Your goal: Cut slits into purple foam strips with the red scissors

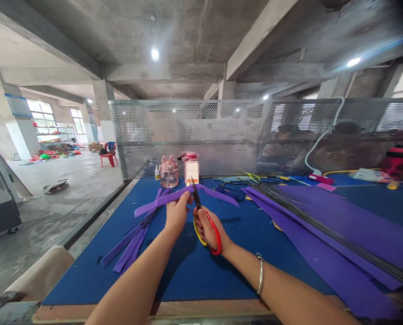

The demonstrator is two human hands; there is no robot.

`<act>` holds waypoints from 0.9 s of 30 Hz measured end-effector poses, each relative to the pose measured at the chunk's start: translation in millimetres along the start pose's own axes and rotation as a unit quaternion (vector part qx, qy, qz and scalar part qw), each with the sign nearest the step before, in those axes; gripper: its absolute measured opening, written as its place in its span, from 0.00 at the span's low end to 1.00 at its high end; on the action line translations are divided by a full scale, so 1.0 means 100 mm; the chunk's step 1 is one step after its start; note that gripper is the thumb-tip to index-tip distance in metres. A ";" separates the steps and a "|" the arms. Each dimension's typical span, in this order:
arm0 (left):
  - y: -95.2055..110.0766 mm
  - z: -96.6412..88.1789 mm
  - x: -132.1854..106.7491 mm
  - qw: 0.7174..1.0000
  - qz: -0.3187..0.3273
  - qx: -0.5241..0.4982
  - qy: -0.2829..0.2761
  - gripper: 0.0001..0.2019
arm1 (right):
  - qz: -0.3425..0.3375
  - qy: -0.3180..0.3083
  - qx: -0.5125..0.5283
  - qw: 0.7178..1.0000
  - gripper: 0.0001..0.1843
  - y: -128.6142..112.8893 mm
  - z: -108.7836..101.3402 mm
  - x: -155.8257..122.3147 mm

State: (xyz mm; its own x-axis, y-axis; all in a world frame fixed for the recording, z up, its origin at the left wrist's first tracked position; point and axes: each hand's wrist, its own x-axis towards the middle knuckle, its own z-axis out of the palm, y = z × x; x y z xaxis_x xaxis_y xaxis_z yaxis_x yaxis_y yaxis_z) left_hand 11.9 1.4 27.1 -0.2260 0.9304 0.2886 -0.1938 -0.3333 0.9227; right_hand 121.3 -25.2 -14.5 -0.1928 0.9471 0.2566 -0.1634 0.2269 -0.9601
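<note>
Between thumb and fingers, my left hand (178, 208) pinches a long purple fabric strip (157, 205) near its middle, above the blue tabletop. My right hand (208, 228) is closed around scissors (217, 239) with one red and one yellow handle loop. Their dark blades point up and away, crossing the strip just right of my left fingertips. Whether the blades have cut into it I cannot make out. Below and left of my left hand lie more purple strips (128, 253) and a bunch of thin black strips (150, 217).
Large purple sheets (310, 253) with long black strips (323, 221) on top cover the table's right side. A pink bottle (168, 174), a small white bottle (157, 173) and a pink-topped container (191, 157) stand at the back, before a perforated metal screen (188, 122).
</note>
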 end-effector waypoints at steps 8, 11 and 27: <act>0.00 0.00 0.00 0.998 0.030 0.048 -0.003 0.18 | 0.008 -0.016 -0.003 1.000 0.36 0.02 -0.05 0.04; -0.01 0.00 0.00 0.998 0.036 0.047 -0.003 0.17 | -0.015 -0.031 0.016 0.999 0.39 0.03 -0.06 0.04; 0.01 -0.01 -0.01 0.989 0.086 0.123 -0.016 0.17 | -0.031 -0.009 -0.023 0.999 0.33 0.02 -0.05 0.03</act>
State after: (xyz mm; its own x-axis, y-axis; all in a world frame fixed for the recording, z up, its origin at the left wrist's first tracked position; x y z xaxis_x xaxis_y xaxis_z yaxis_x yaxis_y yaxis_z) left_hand 10.6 -0.4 27.2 -0.2038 0.8685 0.4519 0.0830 -0.4446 0.8919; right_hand 125.4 -21.1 -16.1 -0.2007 0.9268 0.3173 -0.1308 0.2956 -0.9463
